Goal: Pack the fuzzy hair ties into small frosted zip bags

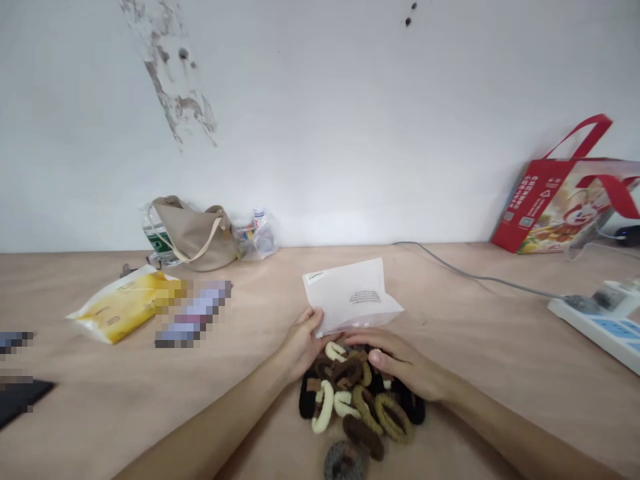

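A pile of fuzzy hair ties (360,403) in black, brown, olive and cream lies on the tan table just in front of me. My left hand (303,343) pinches the near edge of a thin white bag (351,295) with a small block of print, holding it tilted up behind the pile. My right hand (400,363) rests palm down on the far right of the pile, fingers curled over several ties beside the bag's mouth. A grey tie (345,461) lies apart at the near edge.
A yellow packet (125,303) and a beige handbag (195,233) lie at the back left, with a crumpled clear bag (257,237) by the wall. A red gift bag (565,193) stands at the back right. A white power strip (607,320) with grey cable lies at the right.
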`<state>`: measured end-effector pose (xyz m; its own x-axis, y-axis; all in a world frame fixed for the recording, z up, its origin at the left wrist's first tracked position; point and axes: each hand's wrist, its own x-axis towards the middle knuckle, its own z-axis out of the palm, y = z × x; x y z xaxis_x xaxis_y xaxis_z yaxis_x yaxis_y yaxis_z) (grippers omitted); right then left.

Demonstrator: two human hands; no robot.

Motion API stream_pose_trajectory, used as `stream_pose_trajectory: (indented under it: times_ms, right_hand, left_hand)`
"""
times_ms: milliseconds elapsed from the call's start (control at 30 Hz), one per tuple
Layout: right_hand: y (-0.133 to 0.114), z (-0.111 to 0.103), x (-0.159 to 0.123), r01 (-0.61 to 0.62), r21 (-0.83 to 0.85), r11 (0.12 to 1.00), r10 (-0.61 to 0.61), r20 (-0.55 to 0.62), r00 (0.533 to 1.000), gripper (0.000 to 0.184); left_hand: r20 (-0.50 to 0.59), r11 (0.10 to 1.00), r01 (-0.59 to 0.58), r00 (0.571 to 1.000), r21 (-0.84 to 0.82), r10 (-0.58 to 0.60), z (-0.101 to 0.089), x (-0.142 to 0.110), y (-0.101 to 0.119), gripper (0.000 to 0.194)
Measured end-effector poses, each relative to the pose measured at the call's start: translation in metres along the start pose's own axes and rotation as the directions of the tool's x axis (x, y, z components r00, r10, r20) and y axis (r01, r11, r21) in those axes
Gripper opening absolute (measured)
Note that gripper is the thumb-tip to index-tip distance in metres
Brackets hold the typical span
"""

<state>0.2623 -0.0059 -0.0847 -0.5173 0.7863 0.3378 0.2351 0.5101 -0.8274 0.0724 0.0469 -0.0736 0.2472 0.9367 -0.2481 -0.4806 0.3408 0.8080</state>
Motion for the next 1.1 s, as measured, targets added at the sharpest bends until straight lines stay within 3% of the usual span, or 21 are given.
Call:
stream_pose_trajectory:
  times_ms: [100,200,300,367,467,567,667,733,867,1033,1100]
  right_hand:
    - [-0.009,0.005,-0.013,-0.018,0.004,1.0,0.018,0.007,1.0,0.036]
    - [-0.013,0.007,-0.026,-0.087,-0.031,0.996,0.084,-0.088,0.993,0.034]
    - [-0.01,0.006,-0.034,-0.21,-0.174,0.962,0.158,-0.273,0.949,0.032]
    - [-0.005,0.004,-0.034,-0.29,-0.268,0.919,0.167,-0.402,0.9,0.031]
    - [0.006,0.001,-0.028,-0.342,-0.284,0.896,0.155,-0.523,0.838,0.029]
    - [0.013,0.002,-0.018,-0.339,-0.206,0.918,0.189,-0.525,0.83,0.029]
    - [0.011,0.003,-0.011,-0.313,-0.156,0.937,0.192,-0.518,0.833,0.035]
    - [0.006,0.003,-0.01,-0.299,-0.133,0.945,0.186,-0.533,0.825,0.037]
    - [-0.005,0.004,-0.01,-0.28,-0.089,0.956,0.191,-0.536,0.823,0.038]
    - [-0.005,0.008,-0.006,-0.292,0.003,0.956,0.27,-0.392,0.88,0.036]
    - [-0.005,0.004,-0.009,-0.294,0.032,0.955,0.287,-0.35,0.892,0.035]
  left_hand:
    - [-0.006,1.0,0.015,1.0,0.006,-0.015,0.001,-0.013,-0.001,0.013]
    - [-0.034,0.999,-0.003,0.999,0.05,0.005,-0.002,-0.021,0.001,0.01]
    - [-0.118,0.971,-0.12,0.982,0.205,0.146,-0.01,-0.025,0.008,0.014]
    - [-0.178,0.91,-0.211,0.941,0.357,0.288,-0.016,-0.027,0.011,0.024]
    - [-0.129,0.764,-0.285,0.893,0.579,0.431,-0.023,-0.03,0.01,0.043]
    - [-0.004,0.58,-0.348,0.855,0.737,0.518,-0.023,-0.031,0.006,0.043]
    - [0.1,0.38,-0.412,0.776,0.828,0.623,-0.016,-0.03,0.004,0.022]
    - [0.184,0.31,-0.467,0.748,0.828,0.637,-0.009,-0.031,0.005,0.012]
    - [0.283,0.308,-0.531,0.76,0.789,0.585,-0.001,-0.034,0.004,0.015]
    - [0.319,0.398,-0.52,0.823,0.756,0.469,-0.002,-0.033,0.004,0.017]
    - [0.317,0.386,-0.517,0.822,0.764,0.474,-0.004,-0.032,0.006,0.016]
